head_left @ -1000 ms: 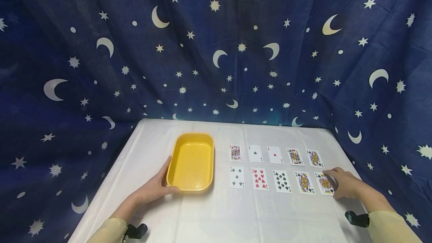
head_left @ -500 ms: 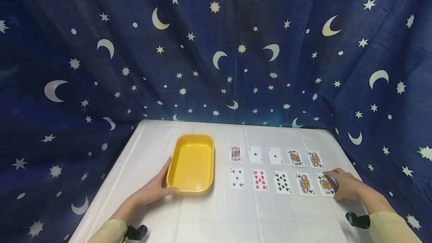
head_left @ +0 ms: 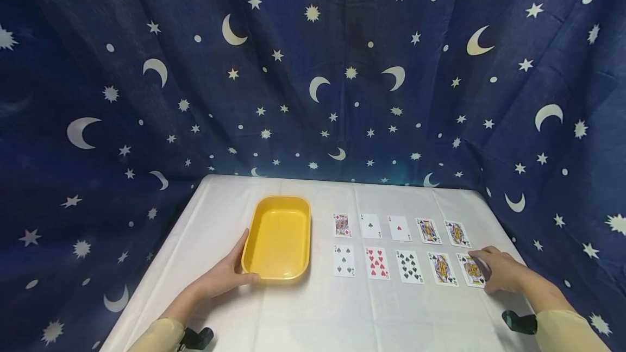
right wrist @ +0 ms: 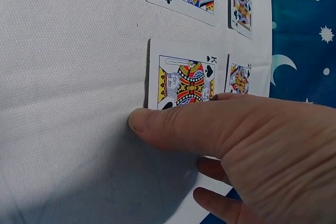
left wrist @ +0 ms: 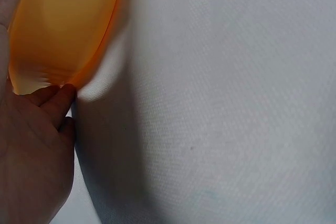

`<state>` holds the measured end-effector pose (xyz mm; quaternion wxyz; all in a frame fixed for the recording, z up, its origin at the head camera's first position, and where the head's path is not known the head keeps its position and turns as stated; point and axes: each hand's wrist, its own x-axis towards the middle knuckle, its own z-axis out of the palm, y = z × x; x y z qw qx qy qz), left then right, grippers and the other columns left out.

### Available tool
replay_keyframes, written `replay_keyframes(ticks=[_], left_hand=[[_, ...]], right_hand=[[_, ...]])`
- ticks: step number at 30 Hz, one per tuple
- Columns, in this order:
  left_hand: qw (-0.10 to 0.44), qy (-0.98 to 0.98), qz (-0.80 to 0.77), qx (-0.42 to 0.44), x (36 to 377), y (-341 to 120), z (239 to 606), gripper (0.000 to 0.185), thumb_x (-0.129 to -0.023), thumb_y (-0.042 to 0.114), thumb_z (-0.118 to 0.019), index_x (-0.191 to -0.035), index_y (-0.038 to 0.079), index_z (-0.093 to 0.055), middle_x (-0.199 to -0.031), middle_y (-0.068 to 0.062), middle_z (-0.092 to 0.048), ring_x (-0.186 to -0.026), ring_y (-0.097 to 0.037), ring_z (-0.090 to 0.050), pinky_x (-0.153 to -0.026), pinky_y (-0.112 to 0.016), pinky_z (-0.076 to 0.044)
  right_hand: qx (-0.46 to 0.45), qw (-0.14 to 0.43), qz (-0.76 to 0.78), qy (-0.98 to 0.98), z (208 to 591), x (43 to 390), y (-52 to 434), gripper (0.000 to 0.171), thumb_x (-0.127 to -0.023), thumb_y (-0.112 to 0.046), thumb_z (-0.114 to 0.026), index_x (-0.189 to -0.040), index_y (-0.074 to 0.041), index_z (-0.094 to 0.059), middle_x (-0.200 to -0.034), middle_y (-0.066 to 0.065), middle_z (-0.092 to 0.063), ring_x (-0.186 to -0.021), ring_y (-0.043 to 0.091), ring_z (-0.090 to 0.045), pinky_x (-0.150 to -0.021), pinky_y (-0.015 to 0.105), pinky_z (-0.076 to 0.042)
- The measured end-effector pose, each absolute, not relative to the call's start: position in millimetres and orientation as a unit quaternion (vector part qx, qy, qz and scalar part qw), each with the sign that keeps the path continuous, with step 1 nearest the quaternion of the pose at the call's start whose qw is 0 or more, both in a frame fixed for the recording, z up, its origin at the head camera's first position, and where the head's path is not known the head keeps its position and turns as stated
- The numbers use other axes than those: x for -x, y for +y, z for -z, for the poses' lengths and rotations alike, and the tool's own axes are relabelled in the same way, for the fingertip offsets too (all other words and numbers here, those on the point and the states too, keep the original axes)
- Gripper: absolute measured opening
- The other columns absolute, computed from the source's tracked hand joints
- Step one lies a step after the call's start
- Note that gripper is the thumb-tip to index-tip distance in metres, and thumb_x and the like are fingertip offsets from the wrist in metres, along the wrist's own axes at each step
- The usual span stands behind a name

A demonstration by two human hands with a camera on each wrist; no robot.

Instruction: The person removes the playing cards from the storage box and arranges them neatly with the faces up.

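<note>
My left hand [head_left: 222, 275] grips the near left corner of a yellow rectangular tray [head_left: 244, 257], thumb at its near rim, fingers along its left side. In the left wrist view, fingertips [left wrist: 65, 93] touch the tray's translucent orange-looking edge [left wrist: 97, 59]. At the right, my right hand [head_left: 504, 270] holds the right end of a king of spades card [right wrist: 186, 80] lying face up. The thumb [right wrist: 152, 121] lies across its near corner; the index fingertip is mostly hidden behind the thumb in the right wrist view. Beside that card lies the queen of clubs [head_left: 443, 269].
Two rows of face-up playing cards lie right of the tray, among them a five of spades [head_left: 344, 261], an ace of clubs [head_left: 370, 226] and an ace of hearts [head_left: 399, 228]. A white cloth [head_left: 318, 314] covers the table. A dark blue star-and-moon curtain [head_left: 293, 91] surrounds it.
The head view has tilted very slightly, so everything sits a little lower. Both hands, the tray and the cards keep their places.
</note>
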<state>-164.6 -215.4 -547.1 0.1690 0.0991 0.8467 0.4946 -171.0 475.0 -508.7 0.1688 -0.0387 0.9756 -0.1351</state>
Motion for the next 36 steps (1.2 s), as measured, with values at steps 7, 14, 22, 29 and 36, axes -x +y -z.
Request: replay_keyframes(ticks=[7,14,22,29,36], left_hand=[[0.165,0.845,-0.497,-0.106,165.9,-216.1,548.5,0.123,-0.084,0.037,-0.086,-0.165,0.030,0.006,-0.172,-0.002,0.003,-0.157,-0.029,0.000,-0.122,-0.060,-0.004],[0.162,0.847,-0.495,-0.108,166.6,-216.8,548.8,0.122,-0.083,0.037,-0.086,-0.165,0.031,0.005,-0.172,-0.001,0.002,-0.157,-0.029,0.000,-0.122,-0.060,-0.004],[0.160,0.845,-0.499,-0.109,166.0,-217.4,548.4,0.123,-0.083,0.036,-0.086,-0.165,0.029,0.005,-0.172,-0.002,0.002,-0.157,-0.029,0.000,-0.122,-0.059,-0.005],[0.158,0.846,-0.497,-0.111,167.0,-218.9,548.5,0.122,-0.083,0.036,-0.086,-0.166,0.028,0.004,-0.172,-0.004,0.002,-0.157,-0.030,-0.001,-0.121,-0.060,-0.007],[0.170,0.843,-0.501,-0.099,169.1,-224.5,539.1,0.098,-0.099,0.036,-0.068,-0.166,0.023,0.003,-0.171,-0.014,-0.009,-0.154,-0.036,-0.018,-0.121,-0.056,-0.021]], right_hand=[[0.038,0.170,0.137,0.975,508.6,170.8,474.7,0.093,-0.058,-0.011,-0.095,-0.138,0.008,-0.053,-0.131,0.038,-0.044,-0.114,0.058,-0.046,-0.094,0.077,-0.040],[0.035,0.164,0.142,0.976,510.8,171.1,475.3,0.094,-0.057,-0.011,-0.094,-0.139,0.008,-0.052,-0.131,0.038,-0.043,-0.114,0.059,-0.044,-0.094,0.077,-0.040],[0.028,0.172,0.146,0.974,512.1,170.8,476.3,0.097,-0.060,-0.013,-0.092,-0.143,0.008,-0.048,-0.136,0.039,-0.039,-0.118,0.061,-0.040,-0.095,0.079,-0.037],[0.041,0.142,0.143,0.979,514.2,170.3,475.2,0.088,-0.065,-0.013,-0.087,-0.141,0.012,-0.048,-0.133,0.041,-0.044,-0.117,0.062,-0.043,-0.095,0.078,-0.038],[0.031,0.083,0.124,0.988,510.6,167.4,472.3,0.072,-0.085,-0.022,-0.075,-0.142,0.011,-0.047,-0.135,0.042,-0.043,-0.122,0.063,-0.039,-0.096,0.080,-0.034]])
